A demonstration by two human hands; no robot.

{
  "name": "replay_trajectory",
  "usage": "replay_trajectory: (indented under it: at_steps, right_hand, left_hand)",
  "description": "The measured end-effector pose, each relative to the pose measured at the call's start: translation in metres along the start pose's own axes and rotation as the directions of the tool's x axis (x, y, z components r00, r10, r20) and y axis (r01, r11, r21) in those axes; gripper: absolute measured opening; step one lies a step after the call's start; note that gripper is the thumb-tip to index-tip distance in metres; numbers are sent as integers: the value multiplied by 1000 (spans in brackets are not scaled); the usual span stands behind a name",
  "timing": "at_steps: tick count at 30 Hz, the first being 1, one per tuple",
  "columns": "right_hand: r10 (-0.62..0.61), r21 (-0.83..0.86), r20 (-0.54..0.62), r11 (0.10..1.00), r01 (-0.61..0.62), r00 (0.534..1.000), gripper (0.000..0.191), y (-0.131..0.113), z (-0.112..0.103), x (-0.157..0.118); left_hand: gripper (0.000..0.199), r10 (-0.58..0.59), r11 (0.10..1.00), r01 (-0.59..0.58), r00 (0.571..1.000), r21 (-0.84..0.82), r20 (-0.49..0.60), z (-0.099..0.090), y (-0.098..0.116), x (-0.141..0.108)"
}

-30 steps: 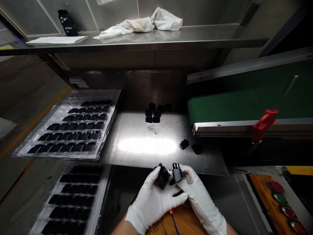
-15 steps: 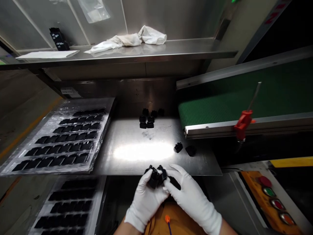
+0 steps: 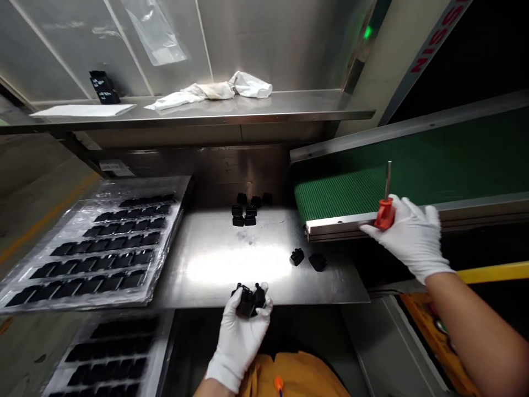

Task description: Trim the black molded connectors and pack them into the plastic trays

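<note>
My left hand (image 3: 243, 325), in a white glove, is closed round small black plastic parts (image 3: 247, 303) above the front edge of the metal worktop (image 3: 198, 281). How many parts it holds is hard to make out. At the side of the green conveyor, my gloved right hand (image 3: 407, 234) is on a red tool with a metal rod (image 3: 385, 214). The thumb is in front of the red body and the rod points up; the tool's lower end is hidden by the hand. Two loose black parts (image 3: 296, 256) lie right of centre, and several more (image 3: 243, 212) stand grouped farther back.
To the left, a plastic-covered tray (image 3: 159, 275) carries rows of flat black pieces, with another tray (image 3: 159, 347) below. The green conveyor (image 3: 334, 196) rises at the right. A shelf (image 3: 306, 105) at the back holds white cloths (image 3: 248, 85). An orange control box (image 3: 417, 309) is lower right.
My right hand has left the black parts and moved right to the red tool, which now stands more upright. The left hand keeps hold of the black parts.
</note>
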State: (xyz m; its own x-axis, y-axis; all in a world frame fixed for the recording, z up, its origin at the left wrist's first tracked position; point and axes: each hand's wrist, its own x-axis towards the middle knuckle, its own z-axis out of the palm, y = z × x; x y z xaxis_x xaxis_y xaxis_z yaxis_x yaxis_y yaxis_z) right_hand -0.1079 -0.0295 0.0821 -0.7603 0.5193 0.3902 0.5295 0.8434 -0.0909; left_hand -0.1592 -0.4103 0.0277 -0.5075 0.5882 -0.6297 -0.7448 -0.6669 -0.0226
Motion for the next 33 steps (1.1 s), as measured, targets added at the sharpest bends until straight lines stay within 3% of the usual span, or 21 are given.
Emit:
replay_trajectory:
  at_steps: [3,5,8,10,12,13,15,17,19,21,25,33]
  right_hand:
    - [-113,48,3,992,113,994,39,10,8,1]
    - [-129,157,-21,979,131,991,27,15,6,-1]
    - [-125,326,-39,936,131,991,22,17,-7,-6]
    - [-217,455,48,874,172,975,25,10,-22,-16]
    - [-410,572,209,788,229,888,38,-4,-36,-34]
    - [-509,606,304,755,248,805,46,-14,-42,-45]
    - [-631,623,522,742,250,574,52,-34,-47,-71]
    - [-642,606,686,765,218,342,39,-53,-40,-98]
    - [-622,580,755,781,232,208,22,-67,-24,-121]
    - [-600,544,784,789,286,162,14,-75,-3,-137]
    - [-549,473,825,800,369,132,18,-79,27,-151]
    - [-441,382,896,828,410,56,25,-72,28,-144]
  left_hand:
    - [8,47,999,-47,999,9,-17,-9,0,5]
    - [5,69,997,-66,993,37,-96,-16,-2,8]
    - [7,112,992,-96,968,79,-223,-27,-7,12]
    - [11,152,987,-130,951,97,-271,-33,-9,13]
    - [12,173,983,-146,934,110,-311,-41,-10,14]
    - [12,178,982,-147,927,116,-331,-45,-10,16]
    - [12,192,977,-143,909,155,-371,-57,-10,20]
    - [12,219,961,-123,886,248,-408,-70,-12,27]
    - [12,244,935,-88,863,343,-443,-83,-15,34]
    - [16,259,914,-60,847,401,-464,-96,-20,41]
    - [17,280,885,-27,828,465,-486,-118,-28,53]
    - [8,353,857,-41,772,513,-529,-162,-23,56]
